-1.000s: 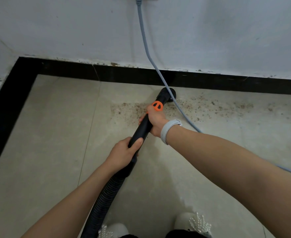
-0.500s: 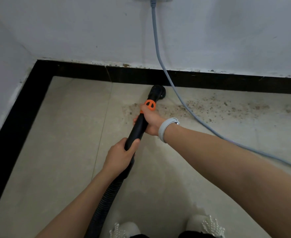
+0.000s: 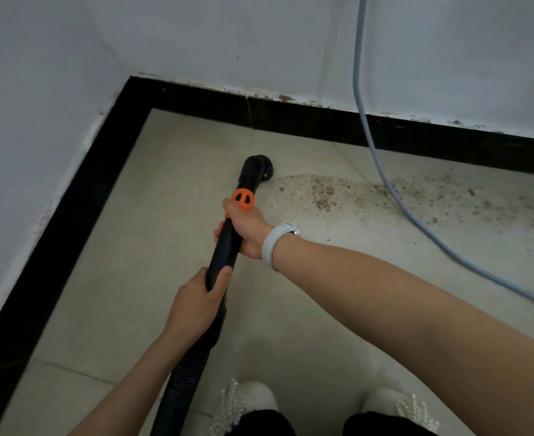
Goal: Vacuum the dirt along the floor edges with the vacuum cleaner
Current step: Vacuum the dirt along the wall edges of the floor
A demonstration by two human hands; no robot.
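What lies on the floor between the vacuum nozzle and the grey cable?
In the head view, a band of brown dirt covers the tiles between the vacuum nozzle and the grey cable; nothing else lies there.

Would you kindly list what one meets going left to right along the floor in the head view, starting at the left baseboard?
black baseboard → vacuum nozzle → scattered dirt → grey power cord
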